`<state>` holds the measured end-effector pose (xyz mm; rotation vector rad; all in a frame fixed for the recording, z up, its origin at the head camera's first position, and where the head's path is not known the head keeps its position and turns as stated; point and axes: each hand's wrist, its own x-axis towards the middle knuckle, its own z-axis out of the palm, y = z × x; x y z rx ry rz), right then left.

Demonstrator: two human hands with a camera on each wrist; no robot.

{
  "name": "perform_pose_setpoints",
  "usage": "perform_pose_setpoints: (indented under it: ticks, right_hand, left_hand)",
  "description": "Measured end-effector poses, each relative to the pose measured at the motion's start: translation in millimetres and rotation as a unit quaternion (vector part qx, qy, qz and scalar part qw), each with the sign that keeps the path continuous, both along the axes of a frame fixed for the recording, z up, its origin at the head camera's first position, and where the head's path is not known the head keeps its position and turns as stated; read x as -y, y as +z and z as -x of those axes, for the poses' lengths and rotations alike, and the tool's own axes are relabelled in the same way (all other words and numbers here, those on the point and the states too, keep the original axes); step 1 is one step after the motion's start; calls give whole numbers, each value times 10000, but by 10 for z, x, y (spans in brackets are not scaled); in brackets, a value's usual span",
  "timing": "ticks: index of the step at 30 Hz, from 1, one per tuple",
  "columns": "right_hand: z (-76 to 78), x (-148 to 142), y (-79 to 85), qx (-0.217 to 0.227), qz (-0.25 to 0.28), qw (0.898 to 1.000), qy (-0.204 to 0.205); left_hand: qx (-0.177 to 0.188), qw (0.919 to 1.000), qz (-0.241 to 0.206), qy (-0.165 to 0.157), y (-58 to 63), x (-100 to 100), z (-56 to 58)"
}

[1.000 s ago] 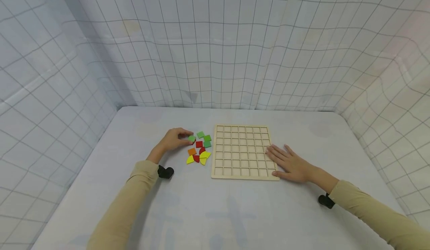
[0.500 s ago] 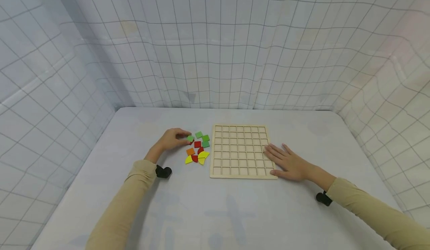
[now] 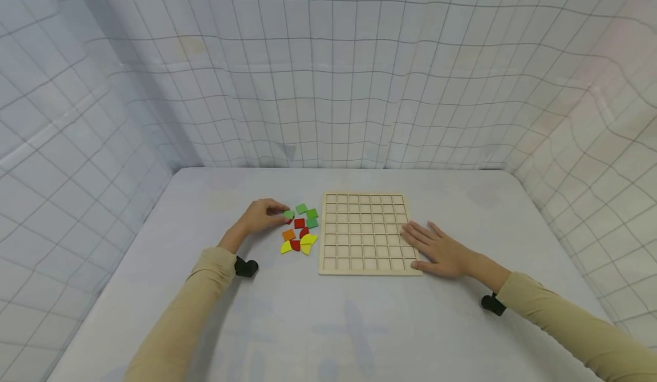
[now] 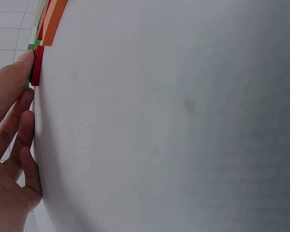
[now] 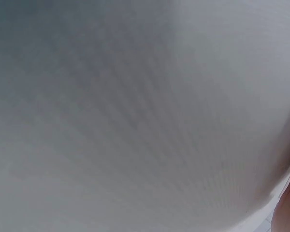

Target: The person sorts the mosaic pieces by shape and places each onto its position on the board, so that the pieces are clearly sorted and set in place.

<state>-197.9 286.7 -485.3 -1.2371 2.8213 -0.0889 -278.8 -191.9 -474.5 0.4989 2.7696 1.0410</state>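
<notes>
My left hand (image 3: 260, 216) pinches a light green square tile (image 3: 289, 214) between thumb and fingers. Just beneath that tile, a red tile (image 4: 37, 66) lies on the table in the left wrist view. Beside this hand are several loose tiles: green squares (image 3: 312, 214), a red square (image 3: 300, 223), an orange square (image 3: 289, 235), and red and yellow rounded wedges (image 3: 309, 239). With fingers spread flat, my right hand (image 3: 443, 255) rests on the right edge of a wooden grid board (image 3: 369, 272). The right wrist view shows only a bit of that hand (image 5: 287, 208).
The white table (image 3: 328, 325) runs back to a hanging white curtain (image 3: 349, 85) with a dark grid pattern. Similar curtains close off the left and right sides. A small black camera (image 3: 247, 268) sits on the left wrist, another (image 3: 493, 305) on the right.
The whole scene shifts slightly left in the head view. My left hand keeps its pinch on the green tile, and my right hand stays on the board's edge.
</notes>
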Motion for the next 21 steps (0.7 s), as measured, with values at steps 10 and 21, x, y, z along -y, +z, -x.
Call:
perform_pose_setpoints:
  ticks: [10, 21]
  right_hand:
    - [8, 2, -11, 41, 87, 10000, 7]
    - [6, 5, -9, 113, -69, 9999, -98]
  left_hand:
    - [-304, 9985, 116, 435, -3, -57, -16]
    - [-612, 9965, 69, 569, -56, -85, 2]
